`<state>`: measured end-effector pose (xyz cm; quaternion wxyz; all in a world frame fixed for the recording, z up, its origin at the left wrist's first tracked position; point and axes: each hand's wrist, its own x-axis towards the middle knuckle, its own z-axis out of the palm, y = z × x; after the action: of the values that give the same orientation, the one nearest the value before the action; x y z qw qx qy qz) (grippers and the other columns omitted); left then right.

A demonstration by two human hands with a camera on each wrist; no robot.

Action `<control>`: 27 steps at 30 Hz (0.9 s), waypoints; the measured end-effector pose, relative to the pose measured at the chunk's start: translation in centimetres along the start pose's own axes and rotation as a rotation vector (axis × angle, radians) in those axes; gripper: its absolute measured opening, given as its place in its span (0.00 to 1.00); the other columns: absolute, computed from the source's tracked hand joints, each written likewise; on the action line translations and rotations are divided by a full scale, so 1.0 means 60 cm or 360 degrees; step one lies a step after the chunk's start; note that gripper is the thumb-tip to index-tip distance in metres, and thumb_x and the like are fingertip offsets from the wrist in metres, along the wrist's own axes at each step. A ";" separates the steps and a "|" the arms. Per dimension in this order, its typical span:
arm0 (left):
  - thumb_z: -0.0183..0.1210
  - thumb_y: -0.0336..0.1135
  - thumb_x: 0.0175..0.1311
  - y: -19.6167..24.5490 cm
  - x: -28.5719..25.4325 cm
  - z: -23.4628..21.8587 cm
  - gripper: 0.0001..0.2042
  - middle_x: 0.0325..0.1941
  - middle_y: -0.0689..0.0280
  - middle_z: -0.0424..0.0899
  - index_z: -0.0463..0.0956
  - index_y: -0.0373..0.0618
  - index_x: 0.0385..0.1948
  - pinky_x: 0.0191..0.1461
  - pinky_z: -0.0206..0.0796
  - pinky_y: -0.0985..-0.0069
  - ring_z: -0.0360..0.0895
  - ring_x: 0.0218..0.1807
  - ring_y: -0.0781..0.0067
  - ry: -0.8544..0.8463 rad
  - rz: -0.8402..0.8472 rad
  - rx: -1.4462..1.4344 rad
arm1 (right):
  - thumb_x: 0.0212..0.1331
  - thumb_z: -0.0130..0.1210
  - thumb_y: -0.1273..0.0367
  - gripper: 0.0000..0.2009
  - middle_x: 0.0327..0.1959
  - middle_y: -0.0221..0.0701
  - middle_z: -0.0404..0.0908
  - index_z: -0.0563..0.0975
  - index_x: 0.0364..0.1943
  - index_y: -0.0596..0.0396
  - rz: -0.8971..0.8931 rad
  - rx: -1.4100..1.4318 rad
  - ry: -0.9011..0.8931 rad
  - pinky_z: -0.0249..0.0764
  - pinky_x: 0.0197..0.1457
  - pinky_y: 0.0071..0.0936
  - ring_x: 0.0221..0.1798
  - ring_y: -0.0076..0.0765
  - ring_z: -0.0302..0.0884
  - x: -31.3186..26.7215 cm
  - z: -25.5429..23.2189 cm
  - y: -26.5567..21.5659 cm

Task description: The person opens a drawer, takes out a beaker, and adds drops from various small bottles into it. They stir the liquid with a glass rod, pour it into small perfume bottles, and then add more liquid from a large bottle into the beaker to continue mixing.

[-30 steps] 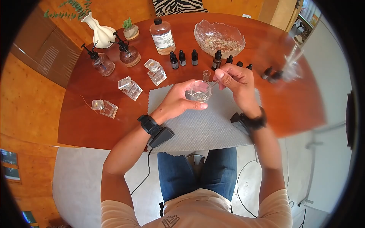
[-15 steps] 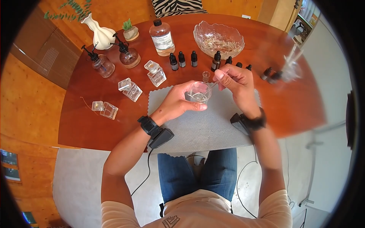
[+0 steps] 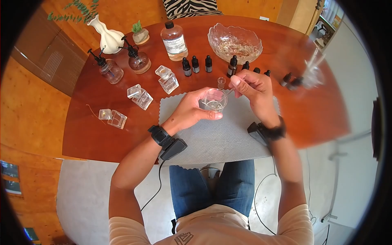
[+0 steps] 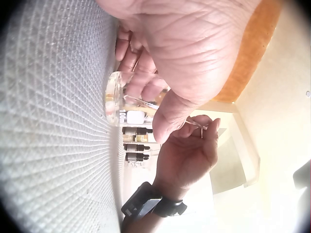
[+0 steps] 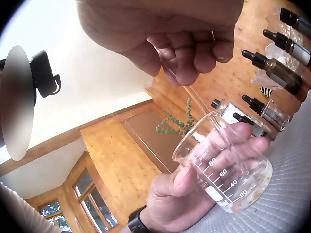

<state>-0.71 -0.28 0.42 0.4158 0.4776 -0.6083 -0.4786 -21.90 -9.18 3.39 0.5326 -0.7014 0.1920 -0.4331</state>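
Note:
My left hand (image 3: pixel 190 107) grips a clear glass beaker (image 3: pixel 214 107) over the mat, thumb on the near side and fingers round the far side. White volume marks run up the beaker's wall in the right wrist view, and a little clear liquid with small flecks shows at its bottom. Above and to the right of the rim, my right hand (image 3: pixel 258 92) pinches a thin glass stirring rod (image 5: pixel 195 100) between thumb and fingers. The rod slants down into the beaker, its lower part seen through the glass.
A grey textured mat (image 3: pixel 220 139) lies under the hands. Behind it stand several dropper bottles (image 3: pixel 208 64), a small glass cup (image 3: pixel 221 82), a large labelled bottle (image 3: pixel 175 43) and a glass bowl (image 3: pixel 235 43). Square glass bottles (image 3: pixel 143 99) and spray bottles (image 3: pixel 110 71) stand left.
Both hands keep nearly the same places and grips. The rod stays in the beaker, with only a slight shift in its slant.

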 end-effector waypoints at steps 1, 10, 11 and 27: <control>0.77 0.37 0.52 -0.001 0.000 0.000 0.34 0.59 0.61 0.84 0.75 0.36 0.62 0.72 0.64 0.68 0.77 0.65 0.68 0.0001 0.0005 0.0006 | 0.72 0.62 0.62 0.14 0.27 0.24 0.81 0.84 0.32 0.60 0.0000 -0.0004 0.0002 0.68 0.33 0.20 0.29 0.18 0.72 0.000 0.000 -0.001; 0.77 0.36 0.53 -0.002 0.001 0.000 0.34 0.59 0.61 0.84 0.74 0.36 0.62 0.72 0.64 0.68 0.76 0.66 0.68 -0.0006 0.0019 0.0013 | 0.72 0.62 0.63 0.14 0.27 0.24 0.81 0.83 0.32 0.60 -0.0004 -0.0003 0.0004 0.68 0.33 0.20 0.29 0.18 0.72 0.000 0.001 -0.002; 0.77 0.36 0.53 -0.003 0.001 0.000 0.34 0.59 0.61 0.84 0.74 0.36 0.62 0.72 0.64 0.68 0.76 0.65 0.68 -0.0006 0.0021 0.0013 | 0.72 0.62 0.63 0.14 0.27 0.24 0.81 0.83 0.32 0.60 -0.0006 0.0001 0.0005 0.68 0.33 0.20 0.29 0.17 0.72 0.000 0.001 -0.002; 0.78 0.37 0.51 -0.005 0.000 0.003 0.32 0.55 0.60 0.86 0.77 0.36 0.60 0.66 0.68 0.71 0.80 0.59 0.70 0.0063 0.0065 -0.0024 | 0.72 0.61 0.64 0.14 0.24 0.30 0.77 0.82 0.32 0.62 -0.0281 -0.0404 0.0010 0.66 0.32 0.25 0.27 0.21 0.71 -0.003 0.008 -0.005</control>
<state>-0.81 -0.27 0.10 0.4411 0.4713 -0.6060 -0.4649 -21.66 -8.67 3.55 0.3989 -0.7758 0.1844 -0.4528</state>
